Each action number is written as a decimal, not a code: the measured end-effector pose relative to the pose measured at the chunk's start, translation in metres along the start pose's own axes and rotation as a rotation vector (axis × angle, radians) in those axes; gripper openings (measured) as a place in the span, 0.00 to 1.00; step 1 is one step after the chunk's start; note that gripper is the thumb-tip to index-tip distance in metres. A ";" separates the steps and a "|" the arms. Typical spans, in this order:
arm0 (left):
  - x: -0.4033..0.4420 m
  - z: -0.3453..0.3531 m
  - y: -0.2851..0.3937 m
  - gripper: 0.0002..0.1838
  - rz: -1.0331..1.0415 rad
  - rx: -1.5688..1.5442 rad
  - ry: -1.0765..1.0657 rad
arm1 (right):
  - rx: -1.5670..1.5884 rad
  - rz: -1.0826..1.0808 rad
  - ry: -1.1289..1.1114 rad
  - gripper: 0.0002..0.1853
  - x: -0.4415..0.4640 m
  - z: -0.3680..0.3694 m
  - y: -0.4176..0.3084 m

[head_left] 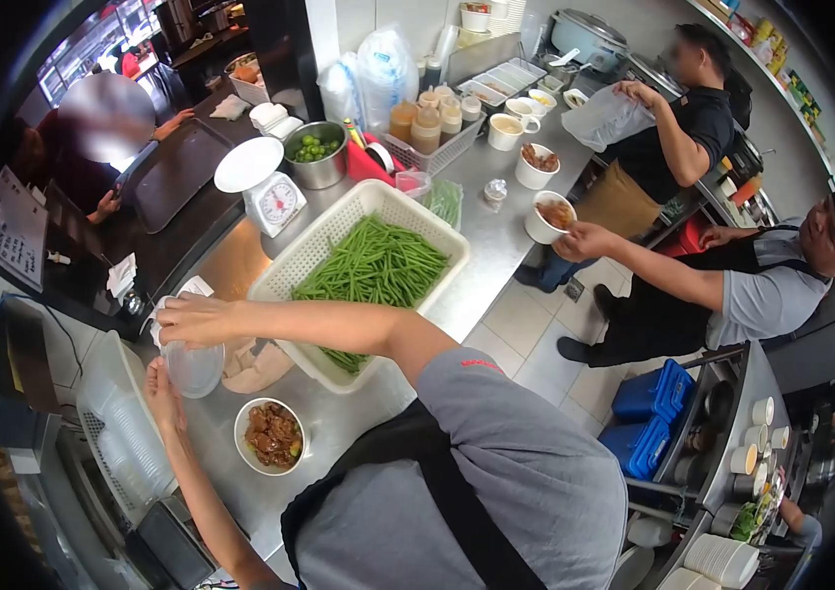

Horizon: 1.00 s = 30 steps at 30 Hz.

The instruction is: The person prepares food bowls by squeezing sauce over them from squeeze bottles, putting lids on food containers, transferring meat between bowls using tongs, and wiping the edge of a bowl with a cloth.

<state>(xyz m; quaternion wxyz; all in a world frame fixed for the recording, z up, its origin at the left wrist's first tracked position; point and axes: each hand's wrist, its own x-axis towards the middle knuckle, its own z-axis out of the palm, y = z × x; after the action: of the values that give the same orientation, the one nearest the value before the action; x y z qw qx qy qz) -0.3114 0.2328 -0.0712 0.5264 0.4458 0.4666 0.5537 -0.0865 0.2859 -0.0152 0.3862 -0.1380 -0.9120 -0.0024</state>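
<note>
At the left of the steel counter, a clear round plastic lid [195, 372] is between my two hands. My left hand [163, 395] pinches its left edge from below. My right hand [193, 323] reaches across from above, fingers curled at the lid's upper edge; they partly hide what lies behind them. Just below and to the right stands a white bowl [241, 444] of brown saucy meat [274, 436]. Under my right forearm is a cream plastic basket [457, 258] of green beans [374, 264]. A pinkish-beige cloth-like piece [256, 367] lies beside the lid.
A bin of clear plastic containers [127, 442] stands at left. Behind are a weighing scale [270, 197], a pot of green limes [316, 154] and sauce bottles [426, 128]. One co-worker's hand [589, 242] reaches a food-filled bowl [547, 224]; another co-worker holds a plastic bag [614, 118].
</note>
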 end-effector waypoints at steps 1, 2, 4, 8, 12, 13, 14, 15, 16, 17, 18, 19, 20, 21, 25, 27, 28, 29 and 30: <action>0.000 0.000 -0.001 0.09 0.013 -0.003 0.015 | -0.019 0.015 0.009 0.13 -0.001 0.006 0.003; 0.000 0.000 -0.004 0.10 0.028 -0.005 0.032 | -0.024 0.012 0.003 0.11 -0.004 0.008 0.005; 0.007 -0.010 -0.008 0.11 0.111 0.050 0.067 | -0.030 -0.003 -0.014 0.07 -0.008 0.006 0.006; 0.032 -0.067 -0.040 0.12 0.372 0.540 0.281 | -0.024 0.032 -0.165 0.02 -0.024 -0.003 0.004; 0.018 -0.063 -0.067 0.15 0.420 1.095 0.377 | -0.184 0.182 -0.062 0.07 -0.036 0.009 0.021; 0.004 -0.037 -0.048 0.17 0.584 1.163 0.410 | -0.155 0.160 -0.006 0.05 -0.036 0.001 0.021; -0.007 -0.017 -0.026 0.21 0.475 1.079 0.360 | -0.191 0.180 0.044 0.04 -0.028 -0.027 0.000; -0.011 -0.009 -0.017 0.23 0.314 0.836 0.347 | -0.143 0.112 0.086 0.03 -0.026 -0.029 -0.008; -0.017 0.002 -0.003 0.26 0.012 0.418 0.331 | -0.102 0.051 0.130 0.04 -0.023 -0.027 -0.014; -0.031 0.022 0.026 0.28 -0.145 0.058 0.268 | -0.070 0.027 0.072 0.04 -0.022 -0.024 -0.022; -0.043 0.037 0.043 0.27 -0.141 0.035 0.229 | -0.044 0.004 0.013 0.05 -0.023 -0.022 -0.031; -0.053 0.043 0.051 0.27 -0.135 0.011 0.187 | -0.025 -0.019 -0.045 0.06 -0.024 -0.022 -0.041; -0.060 0.040 0.048 0.27 -0.060 0.003 0.204 | 0.041 0.024 0.002 0.09 -0.021 -0.026 -0.050; -0.066 0.036 0.046 0.27 0.014 -0.002 0.217 | 0.104 0.070 0.048 0.11 -0.016 -0.033 -0.060; -0.107 0.051 0.045 0.24 0.085 0.132 0.257 | 0.795 0.640 0.278 0.20 -0.031 0.004 -0.075; -0.131 0.059 0.038 0.23 0.056 0.157 0.268 | 1.200 0.924 0.278 0.20 -0.038 0.008 -0.085; -0.141 0.061 0.031 0.23 0.047 0.122 0.288 | 1.289 1.014 0.253 0.19 -0.045 0.010 -0.090; -0.149 0.061 0.022 0.23 0.038 0.086 0.308 | 1.375 1.105 0.225 0.18 -0.057 0.015 -0.094; -0.156 0.057 0.006 0.23 0.020 0.148 0.406 | 1.460 1.198 0.197 0.17 -0.070 0.022 -0.099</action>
<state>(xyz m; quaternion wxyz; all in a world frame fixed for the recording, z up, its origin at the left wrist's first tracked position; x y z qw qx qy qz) -0.2492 0.0793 -0.0559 0.3818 0.3670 0.5981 0.6015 -0.0805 0.1754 -0.0698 0.3891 -0.3067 -0.4291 0.7553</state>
